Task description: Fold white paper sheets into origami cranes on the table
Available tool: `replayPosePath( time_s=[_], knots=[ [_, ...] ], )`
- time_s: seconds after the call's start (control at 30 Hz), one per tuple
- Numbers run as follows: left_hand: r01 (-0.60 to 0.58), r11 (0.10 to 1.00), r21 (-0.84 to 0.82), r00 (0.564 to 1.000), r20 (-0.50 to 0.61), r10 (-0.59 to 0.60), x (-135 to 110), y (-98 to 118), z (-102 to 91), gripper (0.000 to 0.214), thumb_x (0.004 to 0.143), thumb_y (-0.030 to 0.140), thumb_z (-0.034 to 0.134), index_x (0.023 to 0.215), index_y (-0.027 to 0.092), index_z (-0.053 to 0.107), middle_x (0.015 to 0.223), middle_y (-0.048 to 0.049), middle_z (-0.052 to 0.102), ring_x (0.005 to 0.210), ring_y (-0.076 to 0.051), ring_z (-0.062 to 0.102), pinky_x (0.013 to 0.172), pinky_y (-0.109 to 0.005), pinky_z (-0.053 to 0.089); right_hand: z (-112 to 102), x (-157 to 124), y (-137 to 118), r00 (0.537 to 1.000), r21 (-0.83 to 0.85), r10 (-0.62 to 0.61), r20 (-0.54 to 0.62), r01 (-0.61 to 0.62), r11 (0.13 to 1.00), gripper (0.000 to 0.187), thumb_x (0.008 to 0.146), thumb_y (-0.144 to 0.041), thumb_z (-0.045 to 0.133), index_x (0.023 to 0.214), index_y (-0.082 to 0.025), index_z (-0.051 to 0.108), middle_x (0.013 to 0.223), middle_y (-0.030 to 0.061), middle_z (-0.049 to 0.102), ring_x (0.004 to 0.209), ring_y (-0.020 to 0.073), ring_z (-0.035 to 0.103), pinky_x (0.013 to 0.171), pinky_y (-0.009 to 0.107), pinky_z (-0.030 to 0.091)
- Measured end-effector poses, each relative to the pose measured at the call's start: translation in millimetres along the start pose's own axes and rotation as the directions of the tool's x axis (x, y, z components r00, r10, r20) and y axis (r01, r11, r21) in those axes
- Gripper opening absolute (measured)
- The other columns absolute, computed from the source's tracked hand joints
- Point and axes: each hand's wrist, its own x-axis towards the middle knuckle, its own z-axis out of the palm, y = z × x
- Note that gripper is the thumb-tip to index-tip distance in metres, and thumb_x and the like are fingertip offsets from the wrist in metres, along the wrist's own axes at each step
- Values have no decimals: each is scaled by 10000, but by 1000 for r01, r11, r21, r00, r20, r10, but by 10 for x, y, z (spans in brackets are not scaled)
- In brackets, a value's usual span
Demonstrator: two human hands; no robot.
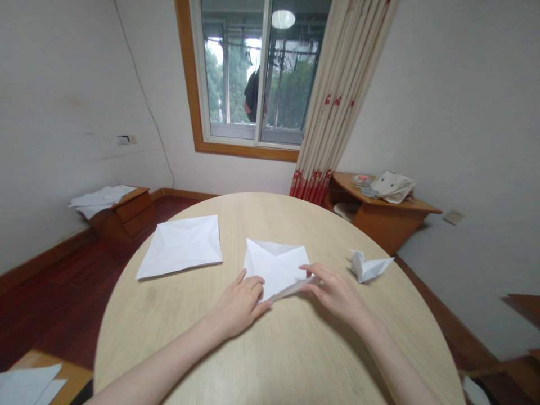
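Note:
A white sheet of paper (276, 264), partly folded, lies in the middle of the round wooden table (270, 343). My left hand (240, 304) presses on its near left edge with the fingers curled over the fold. My right hand (333, 289) pinches the near right edge of the same sheet, lifting a folded flap slightly off the table. To the left lies a second creased white sheet (181, 244), flat and untouched. A small folded paper figure (368, 265) stands to the right of my right hand.
A low wooden cabinet (126, 211) with papers on top sits at the left wall. A corner shelf (379, 208) with a cloth bag stands at the right beside a curtain (337, 95). More loose paper (25, 385) lies at the bottom left.

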Motion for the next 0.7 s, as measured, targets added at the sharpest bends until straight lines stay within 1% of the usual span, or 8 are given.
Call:
replayPosePath(
  time_s=[0.1, 0.17, 0.27, 0.37, 0.53, 0.7],
  knots=[
    [-17, 1000, 0, 1000, -18, 17, -2, -6, -5, 240, 953, 371, 445, 847, 188, 561, 1133, -83, 643, 1105, -201, 583, 1121, -472, 246, 41, 18, 4, 993, 66, 1, -122, 7, 998, 379, 858, -322, 505, 1227, -238, 536, 1074, 74, 654, 953, 240, 618, 820, 364, 469],
    [-25, 1000, 4, 999, -20, 26, -3, -10, -3, 231, 949, 370, 455, 850, 190, 562, 1124, -76, 647, 1091, -202, 589, 1124, -467, 241, 85, 33, 9, 981, 82, 14, -193, 2, 997, 429, 863, -363, 510, 1266, -216, 495, 1074, 92, 640, 933, 250, 612, 814, 377, 472],
    [-36, 999, 7, 999, -14, 37, -2, -13, -2, 204, 944, 359, 470, 903, 186, 571, 1115, -70, 649, 1076, -205, 597, 1130, -463, 229, 179, 55, 26, 962, 79, 32, -272, -10, 997, 497, 869, -394, 509, 1316, -191, 432, 1065, 107, 626, 897, 255, 602, 820, 401, 467],
    [-44, 999, 14, 999, -5, 44, 3, -8, -12, 182, 939, 336, 479, 944, 180, 573, 1102, -70, 652, 1073, -210, 599, 1134, -461, 221, 284, 73, 41, 942, 68, 34, -334, -12, 998, 533, 880, -401, 494, 1356, -190, 380, 1086, 115, 612, 970, 272, 575, 880, 431, 438],
    [-43, 999, 11, 999, 3, 43, 7, 9, -36, 138, 937, 275, 469, 922, 178, 564, 1090, -64, 653, 1042, -196, 608, 1142, -444, 221, 436, 87, 28, 925, 38, 45, -378, -34, 999, 608, 874, -418, 501, 1394, -159, 319, 1157, 141, 585, 1065, 298, 520, 932, 457, 400],
    [-51, 998, -30, 999, -21, 50, -2, 11, -32, 88, 921, 217, 472, 960, 181, 542, 1077, -50, 649, 1012, -184, 618, 1141, -435, 241, 593, 84, 20, 914, -29, 30, -404, -45, 999, 694, 864, -470, 508, 1423, -144, 257, 1311, 172, 491, 1176, 324, 434, 989, 492, 346]
  ],
)
